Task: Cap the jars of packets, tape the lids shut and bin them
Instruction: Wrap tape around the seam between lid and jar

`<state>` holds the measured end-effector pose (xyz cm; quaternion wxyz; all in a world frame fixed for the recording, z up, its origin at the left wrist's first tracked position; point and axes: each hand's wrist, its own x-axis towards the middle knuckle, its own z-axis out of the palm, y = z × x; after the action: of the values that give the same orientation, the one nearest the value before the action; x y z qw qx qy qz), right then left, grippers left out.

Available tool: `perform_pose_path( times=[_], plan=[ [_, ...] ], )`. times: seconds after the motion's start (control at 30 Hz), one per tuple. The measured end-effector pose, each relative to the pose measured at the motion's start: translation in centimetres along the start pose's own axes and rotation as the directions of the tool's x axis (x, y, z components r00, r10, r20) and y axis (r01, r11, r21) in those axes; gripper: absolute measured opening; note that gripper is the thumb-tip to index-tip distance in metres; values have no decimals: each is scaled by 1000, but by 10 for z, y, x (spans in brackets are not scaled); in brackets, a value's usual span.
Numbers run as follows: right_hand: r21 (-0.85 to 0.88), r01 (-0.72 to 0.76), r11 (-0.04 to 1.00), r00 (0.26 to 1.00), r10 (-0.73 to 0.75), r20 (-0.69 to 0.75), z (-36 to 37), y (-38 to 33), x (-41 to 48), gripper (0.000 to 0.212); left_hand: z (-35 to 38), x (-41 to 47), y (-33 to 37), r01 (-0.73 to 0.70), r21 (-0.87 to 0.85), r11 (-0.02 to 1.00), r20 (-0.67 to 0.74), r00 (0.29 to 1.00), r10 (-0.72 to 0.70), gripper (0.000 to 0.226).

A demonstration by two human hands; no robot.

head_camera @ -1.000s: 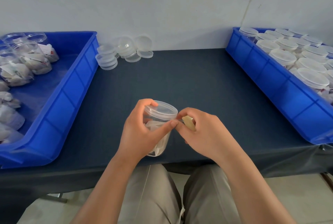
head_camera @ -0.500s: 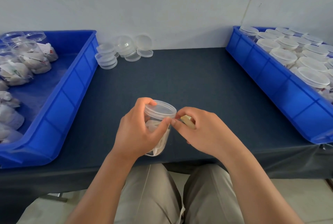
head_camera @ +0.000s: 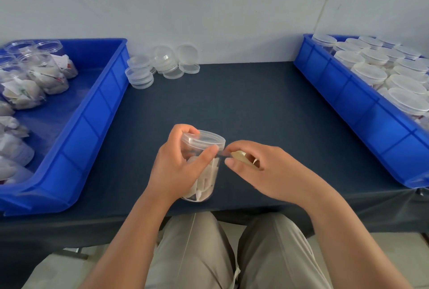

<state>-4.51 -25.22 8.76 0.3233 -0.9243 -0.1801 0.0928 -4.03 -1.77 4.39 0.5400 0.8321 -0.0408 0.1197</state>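
Note:
A clear capped jar of white packets [head_camera: 204, 181] stands near the table's front edge. My left hand [head_camera: 178, 168] grips it, with the thumb pressing just under the lid [head_camera: 204, 140]. My right hand [head_camera: 262, 170] curls round a small roll of tape [head_camera: 241, 158]. A short strip of clear tape [head_camera: 224, 154] stretches from the roll to the jar's side by my left thumb.
A blue bin [head_camera: 92, 112] on the left holds several uncapped jars of packets [head_camera: 46, 75]. A blue bin [head_camera: 348, 102] on the right holds several capped jars [head_camera: 371, 72]. Loose clear lids [head_camera: 162, 65] are stacked at the back by the wall.
My right hand has drawn slightly right, away from the jar, pulling a short length of tape out between roll and jar. My left hand keeps hold of the jar.

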Motion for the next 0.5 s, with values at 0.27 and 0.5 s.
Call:
perform_pose_path(
  times=[0.27,0.5],
  plan=[
    [12,43,999,999,-44,27,-16,9,-8,30,-7,-3,6,135,-182,974,103,988,-118,56],
    [53,-14,998,999,12,39,-23,12,6,41,-9,-9,15,224,-462,858,231,965,-127,44]
  ],
)
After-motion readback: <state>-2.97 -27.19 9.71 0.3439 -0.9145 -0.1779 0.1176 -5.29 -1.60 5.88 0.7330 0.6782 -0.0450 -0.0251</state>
